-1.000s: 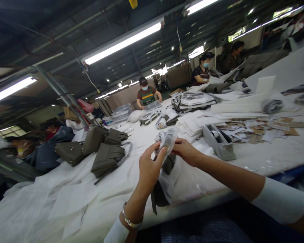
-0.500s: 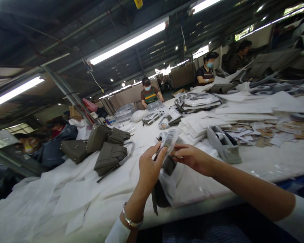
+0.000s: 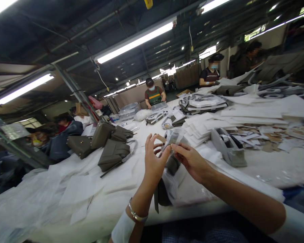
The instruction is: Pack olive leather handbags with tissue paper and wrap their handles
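Just in front of me, a dark grey-green handbag [image 3: 163, 193] stands at the table's near edge, partly hidden by my left forearm. Clear plastic wrap [image 3: 176, 135] covers its raised handle, and more of the film hangs down its side. My left hand [image 3: 154, 160] pinches the wrapped handle between thumb and fingers, the index finger arched over a brownish strap end [image 3: 160, 138]. From the other side, my right hand [image 3: 191, 160] grips the edge of the film with thumb and forefinger, close to the left thumb tip.
Finished-looking handbags [image 3: 114, 153] stand to the left on white foam sheets [image 3: 88, 182]. A grey tape dispenser [image 3: 228, 148] sits to the right, before stacked white sheets [image 3: 200, 126] and paper scraps [image 3: 271, 136]. Across the table works a masked person [image 3: 154, 96].
My left fingers have lifted and spread a little around the handle, and my right hand has drawn in to pinch nearer the left thumb. The view has shifted slightly left.
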The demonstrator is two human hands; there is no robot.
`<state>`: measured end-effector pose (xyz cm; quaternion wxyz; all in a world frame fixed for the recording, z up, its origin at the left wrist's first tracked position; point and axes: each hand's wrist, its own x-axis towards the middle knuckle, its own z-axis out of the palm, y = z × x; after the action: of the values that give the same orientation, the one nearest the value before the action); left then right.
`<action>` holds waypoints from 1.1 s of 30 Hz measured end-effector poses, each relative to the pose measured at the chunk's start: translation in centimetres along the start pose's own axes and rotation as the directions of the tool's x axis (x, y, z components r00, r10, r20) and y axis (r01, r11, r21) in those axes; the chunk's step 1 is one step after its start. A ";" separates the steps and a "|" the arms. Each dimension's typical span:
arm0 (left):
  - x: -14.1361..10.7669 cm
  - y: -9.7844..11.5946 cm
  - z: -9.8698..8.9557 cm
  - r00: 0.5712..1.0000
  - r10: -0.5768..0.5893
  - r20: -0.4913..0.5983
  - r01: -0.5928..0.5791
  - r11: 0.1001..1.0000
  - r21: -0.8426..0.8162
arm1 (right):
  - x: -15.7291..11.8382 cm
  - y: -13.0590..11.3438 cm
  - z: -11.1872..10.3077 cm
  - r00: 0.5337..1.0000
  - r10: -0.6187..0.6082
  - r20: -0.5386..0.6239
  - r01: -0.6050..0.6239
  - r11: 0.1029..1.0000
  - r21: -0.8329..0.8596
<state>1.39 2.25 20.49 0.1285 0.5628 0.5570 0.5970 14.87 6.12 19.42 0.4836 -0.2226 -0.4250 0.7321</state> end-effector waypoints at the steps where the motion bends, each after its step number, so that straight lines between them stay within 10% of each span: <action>1: 0.1 -0.1 0.0 0.998 -0.060 0.007 0.060 0.997 -0.048 | 0.0 0.0 0.1 1.000 -0.003 -0.003 0.003 1.000 0.003; 6: 0.8 0.0 -0.5 0.966 -0.220 0.135 0.245 0.946 -0.213 | -0.1 -0.4 0.1 0.999 0.005 0.043 -0.005 1.000 -0.002; 13: 1.0 0.6 -0.9 0.962 -0.108 0.250 0.151 0.976 -0.159 | 0.6 -0.9 -1.1 0.998 0.042 0.043 -0.036 0.992 -0.118; 33: 0.4 1.4 -0.8 0.987 -0.008 0.161 0.013 0.999 -0.034 | 0.1 0.4 -1.2 0.989 -0.084 0.119 0.082 0.996 0.020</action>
<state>1.27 1.61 22.05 0.1857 0.6038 0.5374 0.5586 15.45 6.64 18.46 0.4890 -0.1569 -0.4566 0.7265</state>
